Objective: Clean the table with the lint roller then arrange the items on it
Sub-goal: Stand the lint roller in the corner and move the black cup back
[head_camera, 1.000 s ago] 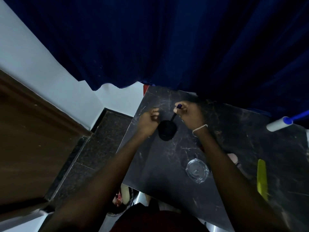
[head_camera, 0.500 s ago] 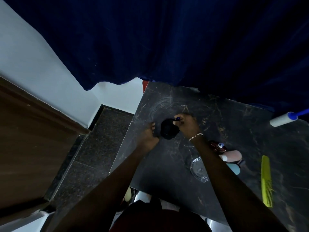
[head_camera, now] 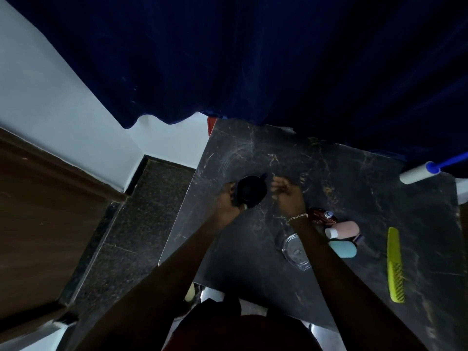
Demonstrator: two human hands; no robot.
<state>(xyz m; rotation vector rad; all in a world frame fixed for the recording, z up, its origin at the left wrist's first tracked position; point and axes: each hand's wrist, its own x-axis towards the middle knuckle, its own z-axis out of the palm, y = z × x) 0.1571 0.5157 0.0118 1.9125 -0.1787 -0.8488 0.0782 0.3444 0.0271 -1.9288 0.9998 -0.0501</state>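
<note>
A black round container (head_camera: 252, 190) with a short blue-tipped handle sits on the dark marble table (head_camera: 253, 249) near its far left corner. My left hand (head_camera: 230, 198) rests against the container's near left side, fingers curled on it. My right hand (head_camera: 285, 192) hovers just right of it, fingers apart and holding nothing. The lint roller (head_camera: 417, 174), white with a blue handle, lies at the table's far right edge, away from both hands.
A yellow comb (head_camera: 395, 265) lies on the right. A dark red bottle (head_camera: 322, 215), a pink bottle (head_camera: 345, 229) and a light blue bottle (head_camera: 343, 249) lie together beside a clear glass dish (head_camera: 295, 250). A dark blue curtain (head_camera: 278, 59) hangs over the table's far edge.
The black container came down from in the air onto the table. My right hand let go of its handle and drew a little to the right.
</note>
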